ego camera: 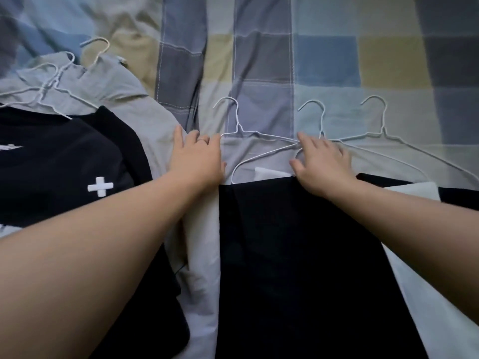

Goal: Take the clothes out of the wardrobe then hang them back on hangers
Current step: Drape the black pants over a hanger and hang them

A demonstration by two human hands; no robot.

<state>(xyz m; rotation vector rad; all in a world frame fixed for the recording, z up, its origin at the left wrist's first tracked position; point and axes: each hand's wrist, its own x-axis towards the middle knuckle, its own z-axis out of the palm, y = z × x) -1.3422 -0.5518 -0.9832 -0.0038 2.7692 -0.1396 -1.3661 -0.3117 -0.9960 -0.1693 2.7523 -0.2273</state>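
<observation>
The white hanger (237,120) lies on the checked sheet (324,60), the left hand (199,159) flat and touching its left end, the right hand (324,164) spread on its right end, and the black cloth (285,242) just below it.

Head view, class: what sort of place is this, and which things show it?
Most likely a bed in a bedroom: a checked bedsheet lies under everything, with white wire hangers and dark clothes spread flat on it.
</observation>
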